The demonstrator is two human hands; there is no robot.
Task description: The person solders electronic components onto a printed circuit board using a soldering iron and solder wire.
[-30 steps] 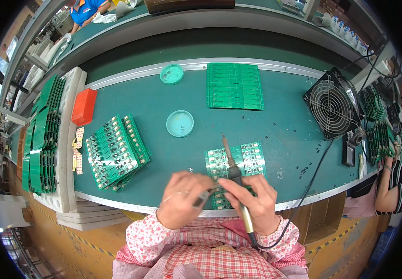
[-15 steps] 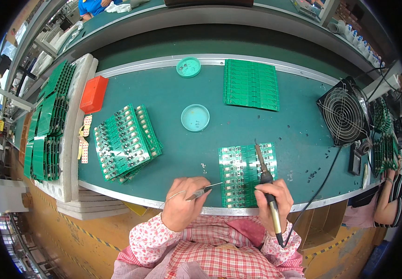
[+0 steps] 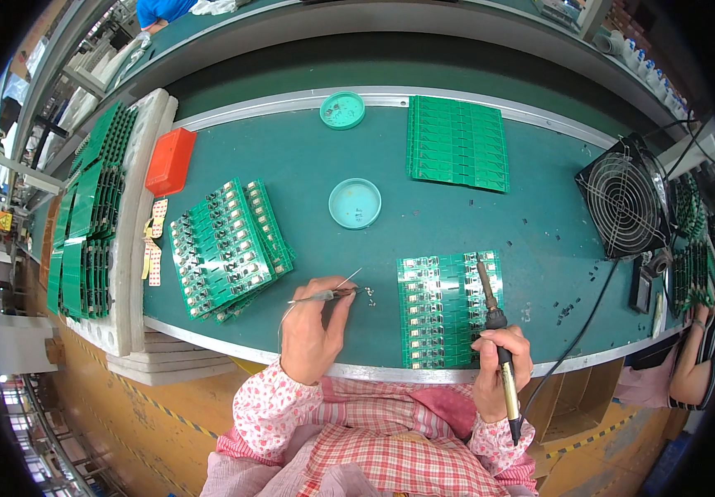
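My left hand (image 3: 311, 330) pinches a pair of tweezers (image 3: 324, 296) and a thin solder wire (image 3: 351, 278). The tweezers' tips are beside a few tiny pale parts (image 3: 371, 296) on the bench mat. My right hand (image 3: 502, 356) is closed round a soldering iron (image 3: 496, 321). Its tip is over the far right part of a green circuit board panel (image 3: 448, 311), and whether it touches cannot be told. Rows of small components run along the panel, which lies flat near the bench's front edge.
At left are stacked populated boards (image 3: 223, 248), a red box (image 3: 170, 162) and a foam tray (image 3: 138, 207) of boards. Two turquoise dishes (image 3: 356, 224) and a bare panel stack (image 3: 458, 145) lie farther back. A fan (image 3: 622, 199), loose black parts and the iron's cable occupy the right.
My left hand has moved away from the panel, up and left, bringing the tweezers to the tiny pale parts. The iron stays over the panel's right side. The whole view has shifted slightly.
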